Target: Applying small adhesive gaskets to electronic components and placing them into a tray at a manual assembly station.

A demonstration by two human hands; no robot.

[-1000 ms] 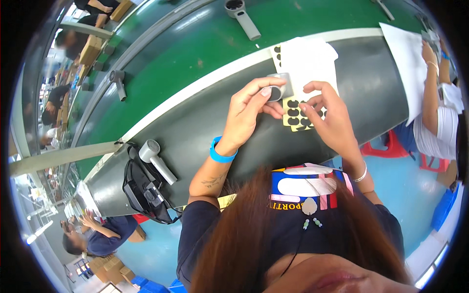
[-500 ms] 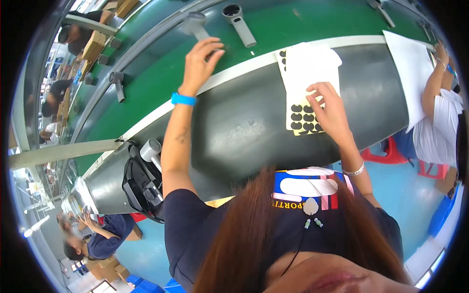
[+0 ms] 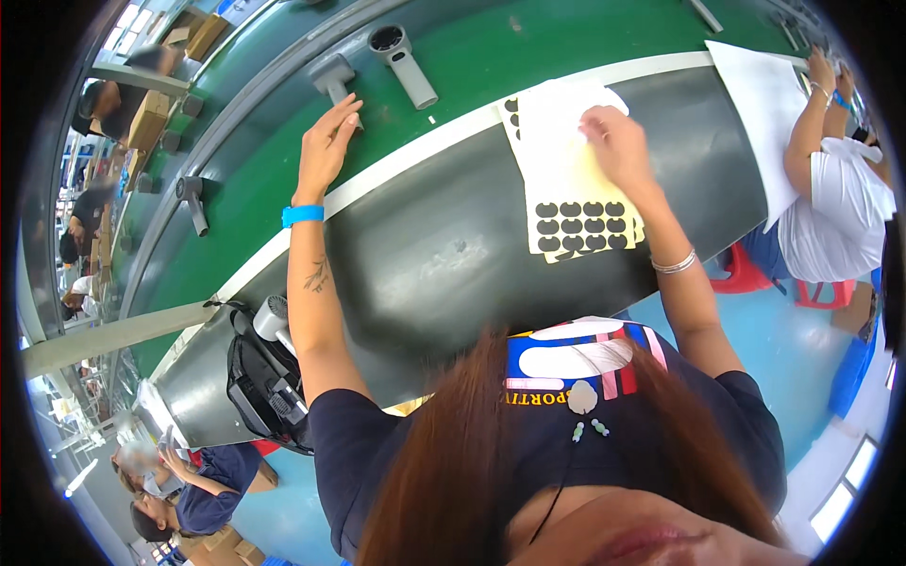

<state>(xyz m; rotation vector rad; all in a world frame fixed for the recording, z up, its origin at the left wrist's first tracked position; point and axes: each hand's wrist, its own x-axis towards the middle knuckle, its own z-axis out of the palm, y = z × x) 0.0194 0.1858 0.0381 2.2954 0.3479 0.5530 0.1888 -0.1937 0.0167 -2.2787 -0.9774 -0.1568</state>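
My left hand [image 3: 326,146], with a blue band at the wrist, reaches over the green conveyor belt. Its fingers are stretched and parted at the handle of a grey hair dryer [image 3: 331,72]; whether they touch it is unclear. Just right of that lies a second grey hair dryer [image 3: 413,77] with a dark round end. My right hand [image 3: 618,151] is above a stack of sticker sheets [image 3: 545,179], fingers curled together at the white upper part. What its fingertips pinch, if anything, is too small to make out. Rows of black round stickers [image 3: 571,227] show along the lower part.
The dark worktable [image 3: 444,264] borders the belt [image 3: 472,80]. A black bag [image 3: 260,382] and another grey hair dryer [image 3: 273,319] sit at its left. One more hair dryer [image 3: 192,193] lies farther left. A co-worker [image 3: 835,203] sits at right beside a large white sheet [image 3: 755,123].
My right hand has moved from the sheet's lower stickers up to its white upper part, and its fingers have closed. My left hand stays beside the hair dryer. The view has shifted.
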